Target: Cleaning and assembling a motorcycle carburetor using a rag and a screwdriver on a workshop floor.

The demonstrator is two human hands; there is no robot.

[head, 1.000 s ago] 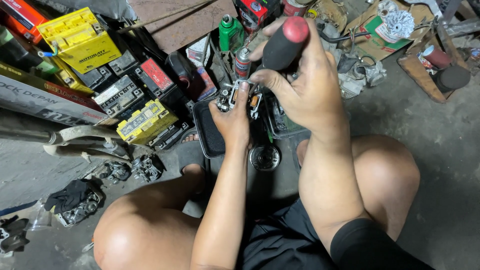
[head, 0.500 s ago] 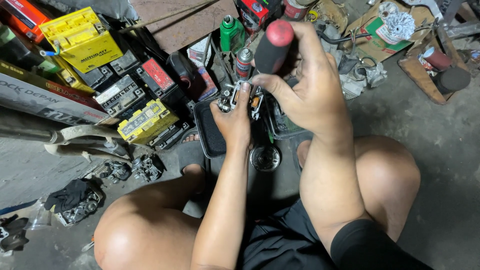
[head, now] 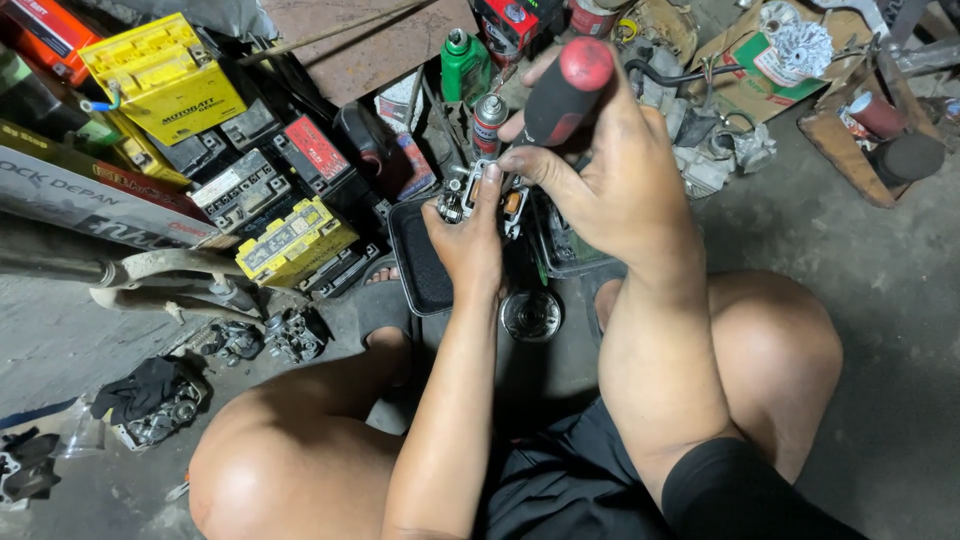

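My right hand (head: 605,180) grips a screwdriver with a black handle and red cap (head: 565,90), held upright with its tip hidden behind my fingers. Its shaft points down into a small metal engine part (head: 462,195), which looks like a carburetor. My left hand (head: 467,240) holds that part from below, fingers wrapped over it, above a black tray (head: 415,265). I am crouched on a concrete floor with both knees in view.
Several motorcycle batteries, yellow (head: 165,75), black and red, are stacked at the upper left. A green bottle (head: 465,62) and a small spray can (head: 488,120) stand behind the hands. A round metal cup (head: 531,316) lies between my feet. Loose engine parts (head: 150,405) lie at left; boxes of parts at upper right.
The screwdriver handle has tilted slightly leftward and my right hand has shifted on it. My left hand keeps the metal part in the same place.
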